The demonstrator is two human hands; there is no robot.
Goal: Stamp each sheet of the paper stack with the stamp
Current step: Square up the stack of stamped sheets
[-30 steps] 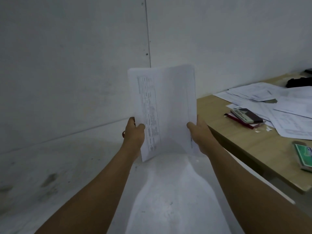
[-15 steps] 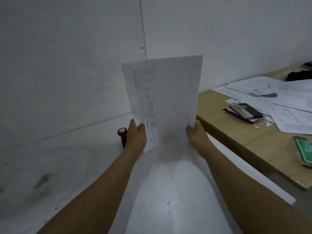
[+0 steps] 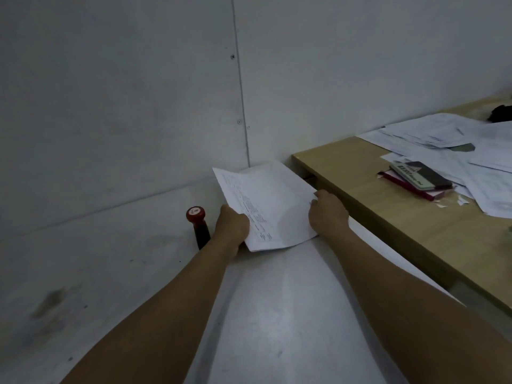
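A white paper stack [image 3: 273, 206] with a column of small print along its left side lies tilted low over the white surface [image 3: 277, 314], near the wall. My left hand [image 3: 232, 227] grips its left edge and my right hand [image 3: 328, 213] grips its right edge. The stamp [image 3: 198, 227], dark-bodied with a red round top, stands upright just left of my left hand, untouched.
A wooden table [image 3: 388, 217] runs along the right, carrying loose printed sheets [image 3: 443, 137], a dark ink-pad box on a red booklet [image 3: 419, 177] and a black object [image 3: 501, 113] at the far corner. White walls close in behind and on the left.
Both hands have lowered the paper stack from upright in front of the wall to nearly flat over the white surface. The stamp has come into full view beside my left hand.
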